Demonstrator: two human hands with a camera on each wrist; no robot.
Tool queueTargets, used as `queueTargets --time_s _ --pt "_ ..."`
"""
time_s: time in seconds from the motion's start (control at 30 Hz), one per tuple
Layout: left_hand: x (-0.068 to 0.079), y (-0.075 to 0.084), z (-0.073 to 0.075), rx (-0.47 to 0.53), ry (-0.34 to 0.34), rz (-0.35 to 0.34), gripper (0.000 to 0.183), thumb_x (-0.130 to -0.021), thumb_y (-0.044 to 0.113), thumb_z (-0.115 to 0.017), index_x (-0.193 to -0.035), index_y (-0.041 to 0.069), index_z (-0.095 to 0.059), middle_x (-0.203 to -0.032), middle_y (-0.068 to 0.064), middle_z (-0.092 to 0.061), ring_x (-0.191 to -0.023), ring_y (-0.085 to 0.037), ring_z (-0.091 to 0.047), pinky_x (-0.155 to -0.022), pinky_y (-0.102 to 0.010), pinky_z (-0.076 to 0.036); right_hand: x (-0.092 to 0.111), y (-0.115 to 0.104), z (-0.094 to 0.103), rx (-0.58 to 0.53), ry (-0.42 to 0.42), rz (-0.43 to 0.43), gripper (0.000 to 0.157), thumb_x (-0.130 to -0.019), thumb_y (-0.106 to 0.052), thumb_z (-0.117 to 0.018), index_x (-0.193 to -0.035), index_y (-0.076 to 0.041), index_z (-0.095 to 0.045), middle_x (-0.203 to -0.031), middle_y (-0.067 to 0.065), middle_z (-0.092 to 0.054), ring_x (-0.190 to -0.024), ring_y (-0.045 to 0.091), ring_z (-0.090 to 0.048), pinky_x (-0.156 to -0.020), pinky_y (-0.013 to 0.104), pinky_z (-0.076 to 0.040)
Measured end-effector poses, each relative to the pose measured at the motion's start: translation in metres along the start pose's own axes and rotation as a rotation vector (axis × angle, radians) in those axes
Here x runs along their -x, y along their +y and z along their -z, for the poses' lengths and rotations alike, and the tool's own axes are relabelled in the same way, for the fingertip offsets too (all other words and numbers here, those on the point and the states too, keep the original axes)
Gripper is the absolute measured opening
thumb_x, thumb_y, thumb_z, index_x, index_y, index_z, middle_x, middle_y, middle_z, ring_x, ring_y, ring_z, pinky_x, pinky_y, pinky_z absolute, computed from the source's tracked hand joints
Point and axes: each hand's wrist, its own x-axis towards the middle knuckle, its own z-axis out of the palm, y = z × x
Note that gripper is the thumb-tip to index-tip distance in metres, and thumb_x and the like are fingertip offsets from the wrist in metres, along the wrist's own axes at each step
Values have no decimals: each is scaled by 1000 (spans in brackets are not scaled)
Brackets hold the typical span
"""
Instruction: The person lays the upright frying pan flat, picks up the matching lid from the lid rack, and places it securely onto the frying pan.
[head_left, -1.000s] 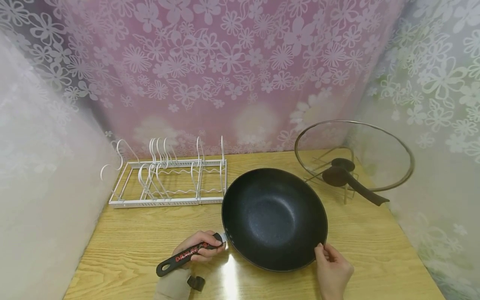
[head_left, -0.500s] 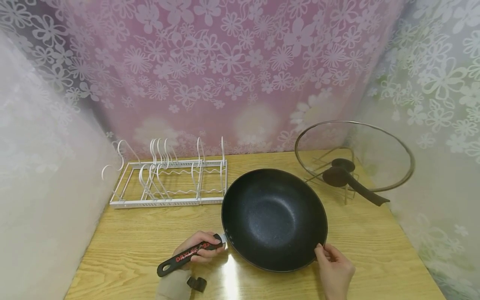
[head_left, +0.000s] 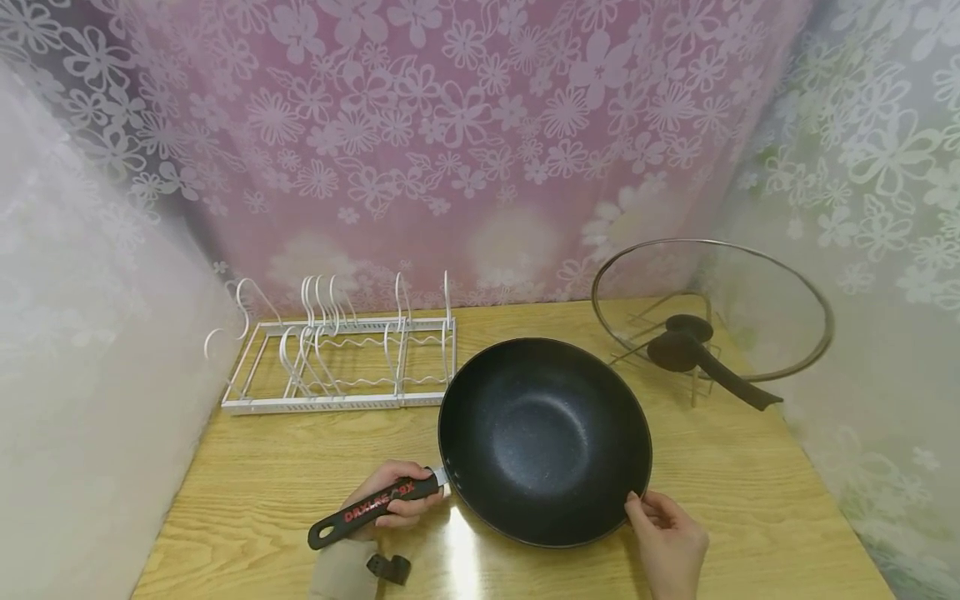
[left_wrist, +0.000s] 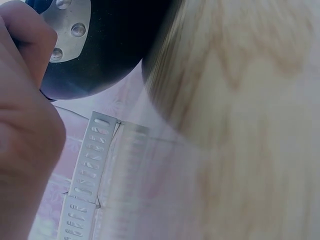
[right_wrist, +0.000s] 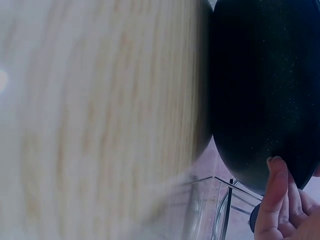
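Note:
A black wok [head_left: 543, 442] with a dark, faintly speckled inside sits in the middle of the head view. My left hand [head_left: 401, 496] grips its black handle [head_left: 367, 510], which carries red lettering. At the lower right of the rim, my right hand [head_left: 667, 537] pinches the edge, thumb on the inner side. The right wrist view has the right hand's fingers [right_wrist: 277, 185] against the wok's underside [right_wrist: 260, 95]. Rivets on a metal plate [left_wrist: 70, 32] join handle to wok in the left wrist view. Whether the base touches the table, I cannot tell.
Behind and to the left stands a white wire rack [head_left: 311, 405] with upright loops. A glass lid [head_left: 823, 333] with a dark knob leans on a wire stand [head_left: 694, 387] at the back right. Floral curtains [head_left: 480, 167] enclose the wooden table [head_left: 247, 492].
The wok has shifted very slightly to the left, with both hands keeping their hold on it. The rack and the lid stay where they were.

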Motion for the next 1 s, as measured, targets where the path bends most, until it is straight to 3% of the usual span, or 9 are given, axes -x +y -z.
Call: queueTargets --time_s 0.23,0.47,0.67,0.83,0.93,1.0 --pt "-4 0 9 -82 -109 -20 49 -104 33 -15 -108 6 -56 -56 10 -49 -33 -4 -37 -24 -24 -17 2 0 2 -10 -10 -20 5 -81 1 -76 -82 5 -73 -65 -7 -68 -56 1 -61 -51 12 -47" --pt "-8 -5 10 -97 -193 -105 64 -105 38 -7 -115 4 -60 -53 6 -47 -27 -11 -29 -22 -25 -21 2 1 4 -2 -16 -24 7 -82 -2 -76 -82 5 -73 -67 -7 -68 -59 0 -61 -54 11 -48" --pt "-11 -11 10 -24 -205 -89 58 -105 41 -10 -111 8 -58 -49 8 -41 -25 -9 -28 -23 -22 -19 1 2 5 -15 -44 -62 8 -84 -2 -75 -85 6 -72 -69 -9 -69 -59 1 -63 -55 12 -50" --pt "-7 -30 9 4 -130 -161 48 -107 37 -18 -112 9 -56 -54 11 -36 -32 -3 -29 -26 -18 -16 -1 3 7 -29 -99 -103 11 -88 -4 -73 -87 7 -72 -71 -1 -71 -56 11 -66 -53 18 -53" --pt "-1 -45 7 -40 -18 -225 51 -109 32 -15 -113 8 -60 -58 10 -35 -38 1 -33 -30 -12 -24 -2 4 9 -30 -120 -124 15 -89 -8 -73 -87 7 -72 -68 2 -71 -54 15 -66 -53 20 -54" --pt "1 -52 5 -64 64 -216 56 -109 29 -10 -110 10 -63 -61 11 -40 -41 4 -38 -34 -9 -30 -2 4 10 -17 -136 -147 19 -91 -12 -73 -86 6 -72 -65 3 -69 -53 17 -65 -53 21 -53"
